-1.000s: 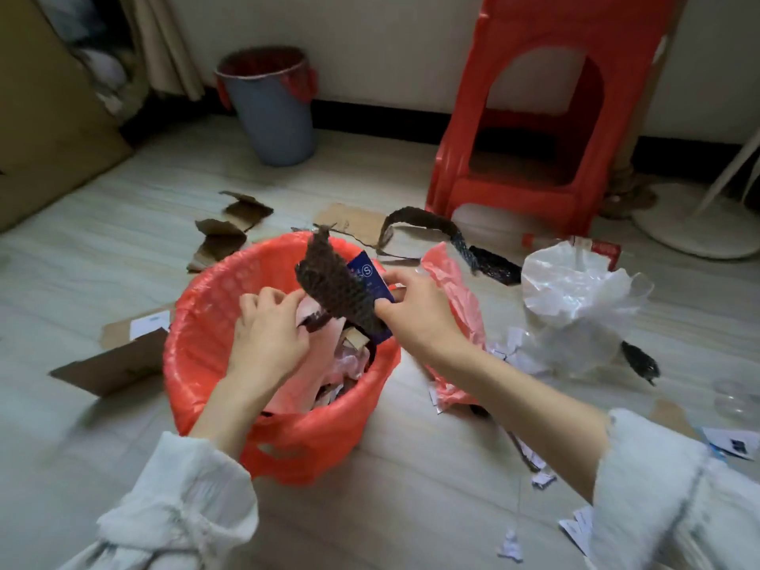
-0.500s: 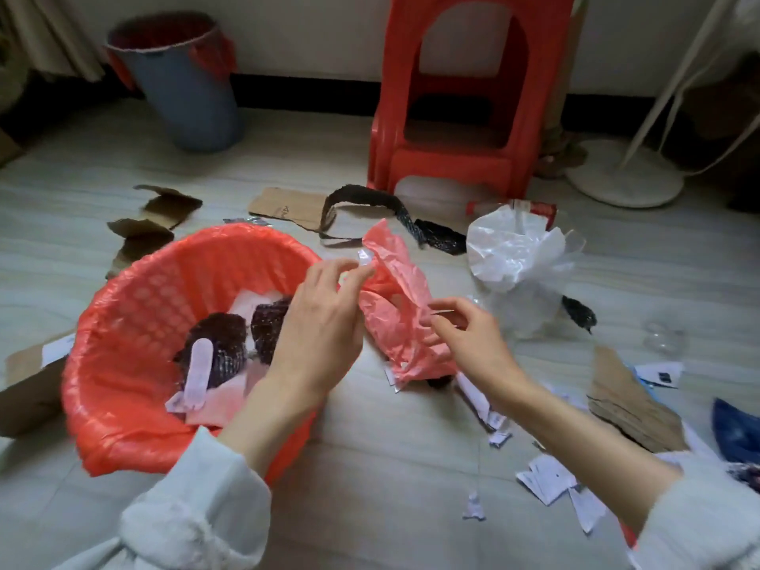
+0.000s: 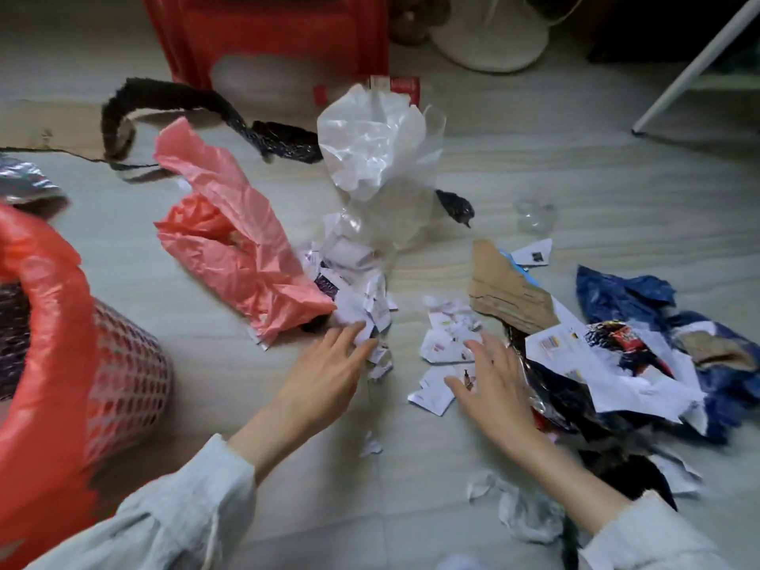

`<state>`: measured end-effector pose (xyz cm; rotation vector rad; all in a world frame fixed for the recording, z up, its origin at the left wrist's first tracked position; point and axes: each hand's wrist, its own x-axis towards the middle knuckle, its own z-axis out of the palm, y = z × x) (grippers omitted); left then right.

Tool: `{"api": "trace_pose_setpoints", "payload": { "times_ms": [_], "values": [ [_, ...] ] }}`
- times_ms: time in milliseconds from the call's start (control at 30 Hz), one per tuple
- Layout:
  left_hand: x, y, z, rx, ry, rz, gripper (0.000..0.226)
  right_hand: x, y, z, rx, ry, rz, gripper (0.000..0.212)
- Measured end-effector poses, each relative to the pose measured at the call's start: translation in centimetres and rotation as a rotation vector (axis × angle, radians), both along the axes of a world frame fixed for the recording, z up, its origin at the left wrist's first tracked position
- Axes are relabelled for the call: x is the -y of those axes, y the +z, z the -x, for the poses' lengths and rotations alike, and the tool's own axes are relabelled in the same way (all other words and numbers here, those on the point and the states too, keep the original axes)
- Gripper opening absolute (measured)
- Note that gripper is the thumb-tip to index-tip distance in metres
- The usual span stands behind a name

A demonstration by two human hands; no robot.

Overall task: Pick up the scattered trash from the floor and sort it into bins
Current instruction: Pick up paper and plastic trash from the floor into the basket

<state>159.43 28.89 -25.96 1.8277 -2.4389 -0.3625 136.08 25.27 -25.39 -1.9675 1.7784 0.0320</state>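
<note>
A: Although some trash is already seen inside the red basket, much is left to be sorted, it seems. Nearest to the viewer, right of the basket, the left hand and the right hand are held low over the torn paper scraps; the fingers of both are stretched out and relaxed, and nothing is grasped yet.

B: And where is the rest placed?

A: Right of the basket and beyond the left hand, the pink plastic bag is laid on the floor. Its long axis is turned diagonally, from far-left to near-right, with the near end touching the scraps. Further right from the basket, a cardboard piece and blue wrappers are found. Farther still, a white plastic bag is standing upright, and a black mesh strip is curved behind it. The task is judged to be perhaps at the half.
</note>
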Motion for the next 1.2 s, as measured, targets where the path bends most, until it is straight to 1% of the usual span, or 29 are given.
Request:
{"api": "trace_pose_setpoints", "payload": {
  "times_ms": [67,100,133,200,233,267,333,400,433,467,533,600,633,700,767,867,967,1033,1100,1200],
  "values": [
    [0.7,-1.0,1.0,0.047,-0.011,-0.017,0.078,-0.1,-1.1,0.0,-0.059,0.101,0.05,0.08],
    [1.0,-1.4,1.4,0.059,-0.007,-0.043,0.08,-0.1,-1.4,-0.2,-0.102,0.16,0.037,0.089],
    [1.2,-1.9,1.7,0.075,-0.006,-0.071,0.083,0.0,-1.6,-0.5,-0.15,0.206,-0.011,0.094],
    [1.6,-2.9,2.1,0.1,-0.018,-0.119,0.086,0.4,-2.0,-0.8,-0.206,0.248,-0.114,0.097],
    [1.6,-3.3,2.1,0.089,-0.028,-0.126,0.083,0.8,-2.0,-1.0,-0.222,0.255,-0.138,0.095],
    [1.5,-3.7,1.9,0.068,-0.037,-0.113,0.076,1.1,-2.1,-1.2,-0.241,0.26,-0.149,0.091],
    [1.1,-3.8,1.7,0.033,-0.025,-0.051,0.05,1.6,-2.4,-1.6,-0.219,0.251,-0.117,0.077],
    [0.2,-3.8,1.3,0.015,-0.01,0.029,0.021,1.7,-2.7,-2.1,-0.167,0.315,0.027,0.058],
    [-0.4,-3.7,1.0,0.007,-0.003,0.044,0.02,1.6,-3.0,-2.3,-0.161,0.366,0.087,0.051],
    [-1.1,-3.6,0.7,0.006,0.008,0.057,0.022,1.3,-3.0,-2.6,-0.161,0.408,0.126,0.047],
    [-2.6,-3.4,0.4,0.021,0.041,0.076,0.017,0.6,-3.0,-2.8,-0.137,0.49,0.184,0.044],
    [-3.8,-3.3,0.3,0.035,0.038,0.069,0.009,0.0,-2.8,-2.7,-0.105,0.542,0.22,0.029],
    [-4.3,-3.2,0.2,0.032,0.034,0.064,0.01,-0.1,-2.9,-2.6,-0.084,0.545,0.245,0.029],
    [-4.8,-2.6,0.1,0.003,0.044,0.083,0.019,-0.4,-2.8,-2.3,-0.063,0.56,0.286,0.036],
    [-4.6,-2.1,-0.2,-0.071,0.076,0.112,0.025,-0.2,-2.1,-2.2,-0.036,0.563,0.287,0.034],
    [-4.6,-1.7,-0.9,-0.173,0.151,0.141,0.031,-0.1,-0.7,-2.5,0.068,0.473,0.289,0.042],
    [-4.7,-1.2,-1.5,-0.248,0.206,0.137,0.032,0.4,-0.1,-2.9,0.234,0.254,0.161,0.034],
    [-4.7,-0.7,-1.8,-0.262,0.209,0.154,0.034,0.7,0.5,-3.1,0.29,0.109,0.087,0.027],
    [-4.8,0.2,-2.1,-0.297,0.237,0.175,0.036,0.7,1.6,-3.4,0.329,0.026,0.04,0.021],
    [-4.9,2.1,-2.5,-0.356,0.29,0.251,0.041,0.9,3.4,-4.2,0.403,-0.087,0.005,0.022]
  ]
}}
